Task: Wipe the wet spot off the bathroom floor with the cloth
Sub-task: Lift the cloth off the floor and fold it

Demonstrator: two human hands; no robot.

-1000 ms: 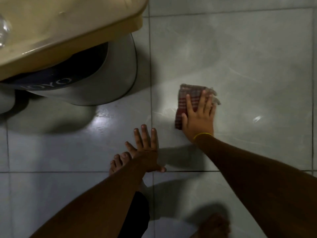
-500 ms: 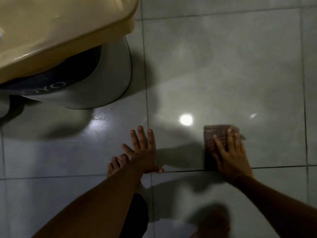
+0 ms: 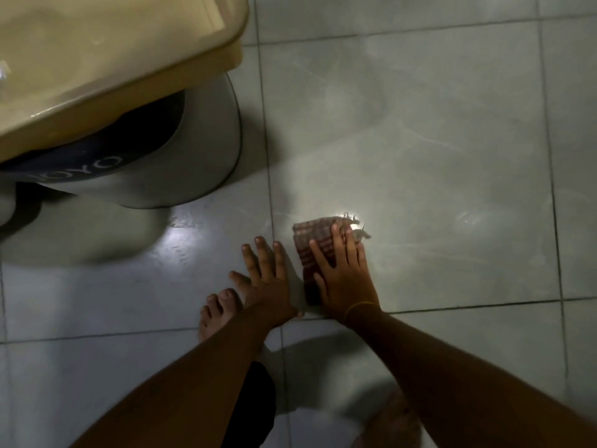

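Observation:
A folded reddish checked cloth [image 3: 311, 236] lies flat on the grey tiled floor [image 3: 420, 140]. My right hand [image 3: 342, 276] presses down on it, fingers spread over the cloth; a yellow band circles that wrist. My left hand [image 3: 266, 276] rests flat on the floor just left of the cloth, fingers apart, holding nothing. Faint wet streaks [image 3: 465, 218] shine on the tile to the right of the cloth. A bright glare sits at the cloth's far corner.
A grey round bucket [image 3: 200, 163] with a dark band stands at the upper left, under a beige basin [image 3: 97, 59]. My bare foot [image 3: 219, 312] is beside my left hand. Another foot [image 3: 394, 421] shows at the bottom edge.
My right hand slid the cloth from the far tile toward me and to the right, then back left, close to my left hand. My left hand stayed planted.

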